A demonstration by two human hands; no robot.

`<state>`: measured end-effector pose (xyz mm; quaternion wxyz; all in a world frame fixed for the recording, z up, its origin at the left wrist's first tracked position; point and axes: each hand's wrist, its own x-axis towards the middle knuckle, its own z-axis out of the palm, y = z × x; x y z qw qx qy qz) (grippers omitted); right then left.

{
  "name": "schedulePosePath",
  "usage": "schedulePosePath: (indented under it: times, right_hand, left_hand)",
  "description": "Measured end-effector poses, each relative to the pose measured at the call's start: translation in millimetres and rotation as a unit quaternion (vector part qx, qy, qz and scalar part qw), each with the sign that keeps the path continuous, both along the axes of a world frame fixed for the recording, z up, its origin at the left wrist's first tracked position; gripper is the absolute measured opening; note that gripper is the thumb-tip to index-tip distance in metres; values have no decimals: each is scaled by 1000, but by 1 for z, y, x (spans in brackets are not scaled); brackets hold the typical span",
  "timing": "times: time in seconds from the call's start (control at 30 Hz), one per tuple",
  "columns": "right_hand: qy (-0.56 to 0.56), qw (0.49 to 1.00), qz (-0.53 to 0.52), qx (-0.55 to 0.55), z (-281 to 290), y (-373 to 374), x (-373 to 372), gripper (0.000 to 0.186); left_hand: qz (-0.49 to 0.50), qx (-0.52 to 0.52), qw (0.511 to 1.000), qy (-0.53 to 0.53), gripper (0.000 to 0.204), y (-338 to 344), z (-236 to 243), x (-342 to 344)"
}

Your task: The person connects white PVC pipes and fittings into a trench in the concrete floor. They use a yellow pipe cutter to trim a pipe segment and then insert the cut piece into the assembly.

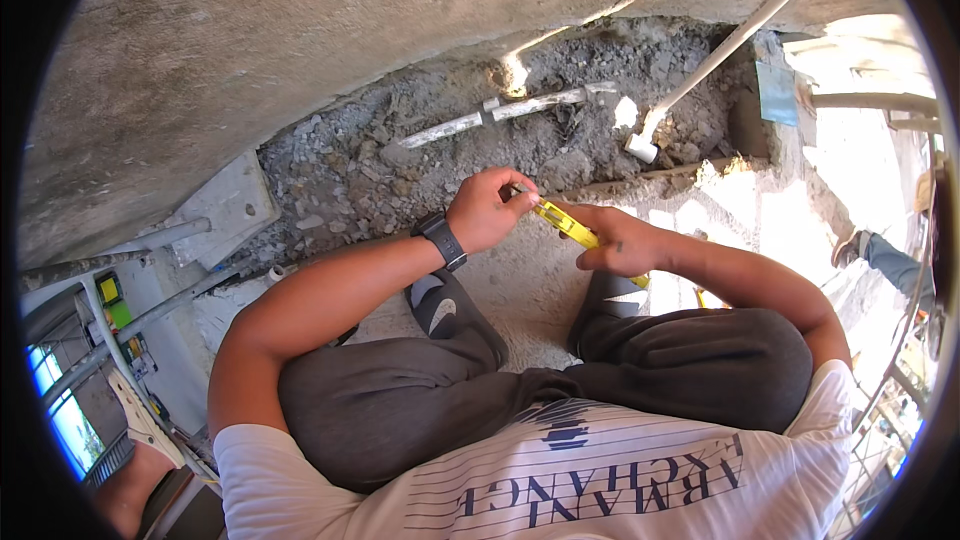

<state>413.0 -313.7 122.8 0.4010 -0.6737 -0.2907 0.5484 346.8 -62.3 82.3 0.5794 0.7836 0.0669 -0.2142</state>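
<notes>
I am crouched over a concrete floor beside a rubble-filled trench. My left hand (487, 208), a dark watch on its wrist, pinches the end of a yellow tape-measure blade (563, 223). My right hand (617, 240) grips the other end, where a yellow case edge shows under the palm. The blade is stretched short between the two hands, just above the floor and in front of my knees.
A white pipe with a coupling (500, 113) lies in the trench rubble (350, 175). A second white pipe (735, 40) slants down into it from the upper right. A concrete wall (250, 30) rises behind. Another person's leg (885, 258) stands at the right. Railings (130, 335) sit at left.
</notes>
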Motion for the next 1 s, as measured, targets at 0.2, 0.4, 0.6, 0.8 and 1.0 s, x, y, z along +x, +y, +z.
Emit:
schedulePosePath:
  times: [0.2,0.4,0.6,0.8,1.0]
  right_hand:
    - [10,998,-1,-62,14,13,3,89]
    - [-10,999,-38,-24,-3,10,-10,81]
    - [81,992,-49,-87,-2,18,-8,47]
    - [154,983,-76,-59,-12,21,-12,36]
    - [192,976,-103,-26,-9,15,-10,38]
  left_hand:
    - [25,50,998,-21,20,-2,4,8]
    - [15,134,983,-128,24,-3,-3,9]
    - [-30,181,961,-206,22,1,-3,18]
    - [-97,221,947,-214,31,13,-14,24]
    - [64,17,990,126,48,13,1,34]
